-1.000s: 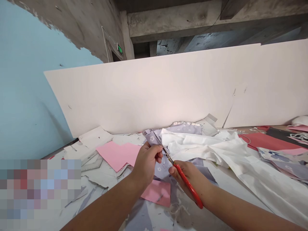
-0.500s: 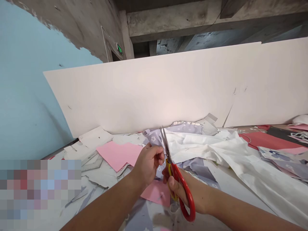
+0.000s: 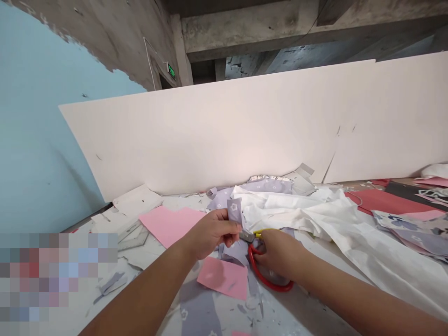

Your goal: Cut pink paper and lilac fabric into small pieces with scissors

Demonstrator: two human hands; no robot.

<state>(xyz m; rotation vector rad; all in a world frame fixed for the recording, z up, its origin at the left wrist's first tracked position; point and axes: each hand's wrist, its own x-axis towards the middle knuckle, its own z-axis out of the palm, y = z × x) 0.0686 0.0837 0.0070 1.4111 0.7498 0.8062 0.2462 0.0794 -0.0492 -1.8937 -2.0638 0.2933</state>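
My left hand (image 3: 212, 233) pinches a small lilac fabric piece (image 3: 234, 210) with a white flower print, holding it upright above the table. My right hand (image 3: 280, 254) grips red-handled scissors (image 3: 266, 273) low over the table, their blades pointing left under my left fingers and mostly hidden. Beneath both hands lies more lilac flowered fabric (image 3: 199, 303) and a pink paper rectangle (image 3: 224, 278).
A large white board (image 3: 245, 130) stands along the table's back. White cloth (image 3: 332, 219) is heaped to the right, with red and dark sheets (image 3: 388, 200) beyond. A bigger pink sheet (image 3: 168, 224) and white paper scraps (image 3: 135, 200) lie at left. A blue wall is at left.
The scissors came down from upright to lie low by the table. My left hand now holds a small cut-off lilac piece instead of the larger strip.
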